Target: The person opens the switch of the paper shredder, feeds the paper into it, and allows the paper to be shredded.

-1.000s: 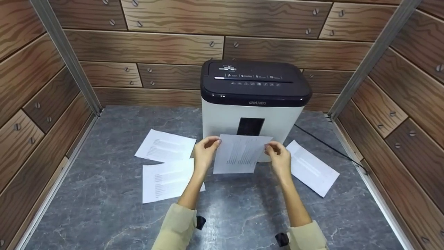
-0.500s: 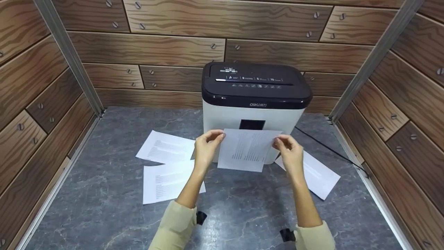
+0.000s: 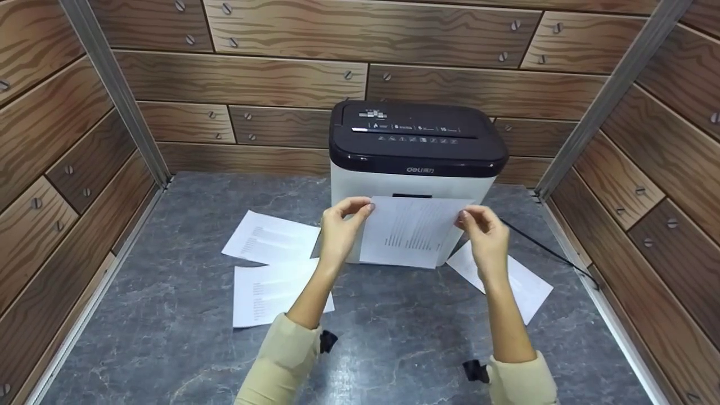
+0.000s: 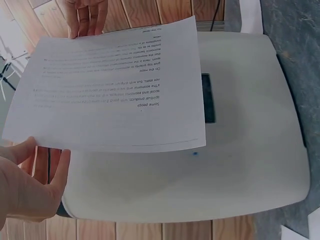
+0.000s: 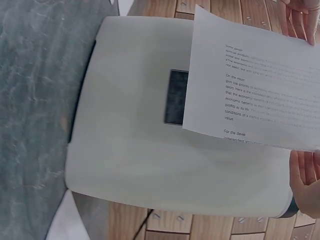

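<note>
A printed sheet of paper [image 3: 413, 230] hangs upright in front of the paper shredder [image 3: 416, 140]. My left hand [image 3: 343, 228] pinches its upper left corner between thumb and fingers. At the upper right corner my right hand [image 3: 486, 236] pinches it the same way. The shredder has a black top with a narrow feed slot and a white body; the sheet covers most of its dark window. In the left wrist view, lines of text show on the paper [image 4: 115, 90], held at two corners. The right wrist view shows the shredder's white front [image 5: 130, 150] behind the sheet.
Two printed sheets lie on the grey marbled surface at left, the farther sheet [image 3: 270, 236] and the nearer sheet [image 3: 270, 292]. Another sheet [image 3: 523, 281] lies at right, partly behind the right forearm. A black cord [image 3: 551, 253] runs from the shredder to the right wall. Wood-patterned panels enclose the space.
Both hands have lifted the sheet up and to the right, toward the shredder's top. The hands have moved slightly farther apart, and the sheet now hides more of the dark window.
</note>
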The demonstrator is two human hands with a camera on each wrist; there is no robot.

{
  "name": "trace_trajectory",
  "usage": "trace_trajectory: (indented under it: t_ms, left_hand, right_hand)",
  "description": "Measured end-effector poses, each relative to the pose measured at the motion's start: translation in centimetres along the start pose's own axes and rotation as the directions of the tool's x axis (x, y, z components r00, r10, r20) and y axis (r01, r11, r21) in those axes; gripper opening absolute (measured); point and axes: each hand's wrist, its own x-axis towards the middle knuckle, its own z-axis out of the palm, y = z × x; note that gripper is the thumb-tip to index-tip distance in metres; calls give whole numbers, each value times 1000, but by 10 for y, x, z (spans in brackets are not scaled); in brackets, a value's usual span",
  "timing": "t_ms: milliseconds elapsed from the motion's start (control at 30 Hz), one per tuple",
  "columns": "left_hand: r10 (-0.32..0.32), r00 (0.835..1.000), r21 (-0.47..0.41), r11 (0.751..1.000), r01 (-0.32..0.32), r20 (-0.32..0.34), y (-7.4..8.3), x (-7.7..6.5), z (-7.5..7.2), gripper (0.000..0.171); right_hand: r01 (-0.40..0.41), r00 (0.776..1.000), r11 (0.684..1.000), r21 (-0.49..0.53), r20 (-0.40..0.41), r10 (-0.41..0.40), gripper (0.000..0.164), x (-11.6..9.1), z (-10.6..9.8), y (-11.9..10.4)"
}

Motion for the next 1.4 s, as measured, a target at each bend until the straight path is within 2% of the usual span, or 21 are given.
trace_trajectory:
  t_ms: [333, 567, 700, 867, 1000, 1133, 1267, 1400]
  left_hand:
    - [66, 998, -28, 997, -65, 4, 28, 11, 3, 12]
    - [123, 992, -118, 986, -121, 5, 47, 19, 2, 10]
    - [164, 986, -148, 976, -161, 6, 60, 24, 2, 10]
    - [229, 973, -169, 960, -223, 17, 78, 31, 3, 10]
    - [269, 963, -198, 945, -259, 23, 93, 38, 3, 11]
    - [319, 948, -224, 926, -305, 26, 106, 47, 3, 11]
    - [373, 927, -242, 902, -356, 25, 114, 60, 6, 11]
    - [401, 916, -303, 876, -376, 22, 115, 76, 12, 11]
  right_hand:
    - [103, 995, 994, 38, -12, -103, 5, 16, -1, -27]
    - [169, 986, 980, 104, -27, -167, 4, 26, 3, -45]
    - [213, 977, 974, 72, -35, -211, 4, 31, 4, -58]
    - [259, 965, 964, 60, -64, -255, 5, 40, 4, -76]
    - [298, 954, 948, 112, -77, -291, 7, 49, 6, -92]
    - [372, 928, 921, 118, -64, -367, 8, 60, 8, -107]
    - [382, 924, 905, 186, -76, -374, 7, 74, 11, -118]
    - [383, 924, 900, 206, -102, -369, 7, 88, 14, -124]
